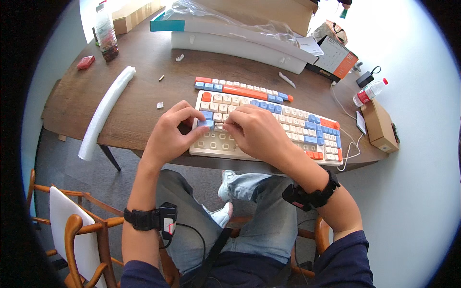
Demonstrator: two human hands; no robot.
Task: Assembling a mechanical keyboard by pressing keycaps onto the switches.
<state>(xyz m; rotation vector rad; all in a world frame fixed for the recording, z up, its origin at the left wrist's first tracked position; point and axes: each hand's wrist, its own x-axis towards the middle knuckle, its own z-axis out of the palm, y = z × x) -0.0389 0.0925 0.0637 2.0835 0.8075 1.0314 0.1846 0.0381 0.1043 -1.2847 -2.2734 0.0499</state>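
A keyboard (317,137) with cream, blue and orange keycaps lies near the table's front edge. Bare switch positions (216,144) show along its lower left rows. At its left edge my left hand (172,132) has thumb and forefinger closed about a blue keycap (205,123). My right hand (257,130) rests over the middle of the keyboard with its fingers pinched together. A small pale piece shows at those fingertips, too small to name. Behind the keyboard sit loose keycaps (240,90) in rows, with a long orange one among them.
A white foam strip (106,113) lies at left, near a bottle (105,33) and a red packet (86,62). At the back is an open box (240,36) with plastic wrap. A desk calendar (333,57), a red-capped bottle (370,92), a brown box (379,126) and a white cable (356,144) are right.
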